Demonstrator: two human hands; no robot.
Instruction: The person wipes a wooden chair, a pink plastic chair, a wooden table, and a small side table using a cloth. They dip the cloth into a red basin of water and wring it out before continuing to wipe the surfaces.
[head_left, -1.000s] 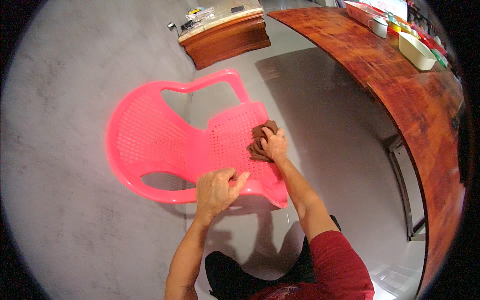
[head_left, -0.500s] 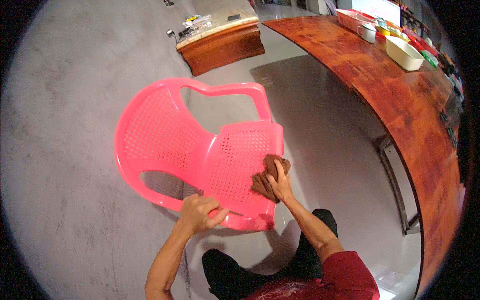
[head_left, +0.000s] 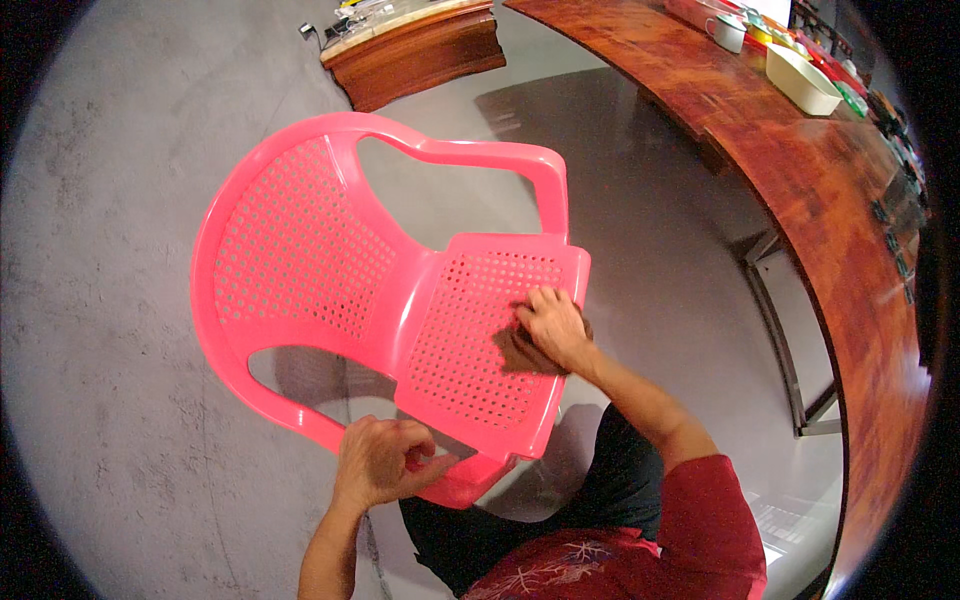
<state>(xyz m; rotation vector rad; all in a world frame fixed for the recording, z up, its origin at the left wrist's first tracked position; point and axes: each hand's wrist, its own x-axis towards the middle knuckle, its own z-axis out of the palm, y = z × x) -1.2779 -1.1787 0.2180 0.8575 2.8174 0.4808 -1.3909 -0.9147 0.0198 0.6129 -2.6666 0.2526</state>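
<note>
A pink plastic armchair [head_left: 405,290] with a perforated seat and back stands in front of me, its back towards the left. My left hand [head_left: 385,460] is curled round the near armrest, with its thumb pointing along it. Over the right part of the seat, my right hand [head_left: 556,328] presses a brown cloth [head_left: 522,353] onto the perforated surface. Most of the cloth is hidden beneath the palm and fingers; a dark fold shows to the left of the wrist.
A long reddish-brown wooden table [head_left: 740,150] curves along the right, on a metal leg frame [head_left: 785,340]. On it are a white mug [head_left: 726,33] and a cream plastic tub [head_left: 803,82]. Beyond the chair stands a low wooden cabinet [head_left: 415,60]. The floor [head_left: 110,300] is grey.
My right hand has turned palm down over the cloth and covers more of it. The chair appears larger and lower-edge nearer in view, while my left hand stays on the near armrest.
</note>
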